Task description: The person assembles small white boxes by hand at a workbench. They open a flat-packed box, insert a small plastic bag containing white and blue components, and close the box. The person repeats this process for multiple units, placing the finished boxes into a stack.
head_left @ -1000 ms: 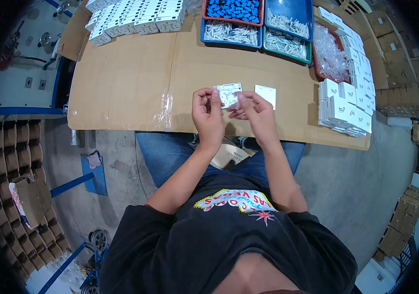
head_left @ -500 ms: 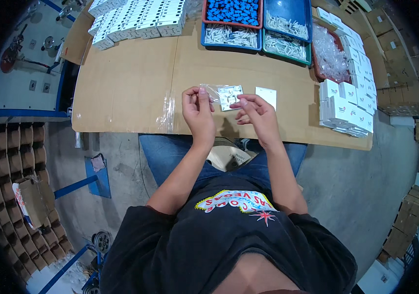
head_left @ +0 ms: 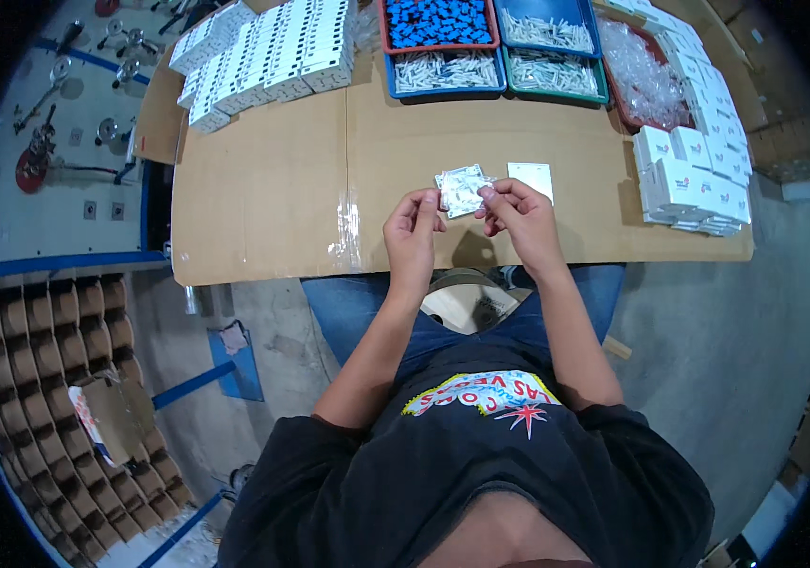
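Observation:
A small clear plastic bag (head_left: 466, 196) is stretched between my two hands, over a white printed card (head_left: 456, 172). My left hand (head_left: 412, 237) pinches its left edge between thumb and fingers. On the other side, my right hand (head_left: 524, 223) has thumb and fingers closed at the right edge. The bag's clear film hides part of the card, and whether the bag holds anything is too small to tell. Just beyond my right hand lies a plain white flat piece (head_left: 536, 175) on the cardboard tabletop (head_left: 263, 199).
Trays stand at the far side: a red tray (head_left: 384, 33) of blue pieces and several with white slim pieces. A red bin (head_left: 626, 117) holds clear bags. White boxes are stacked at far left (head_left: 272, 57) and right (head_left: 689, 189).
My right hand, earlier apart with fingers loose, now grips the bag's right edge. The bag has shifted right, from beside the card to over it. The whole view has shifted slightly.

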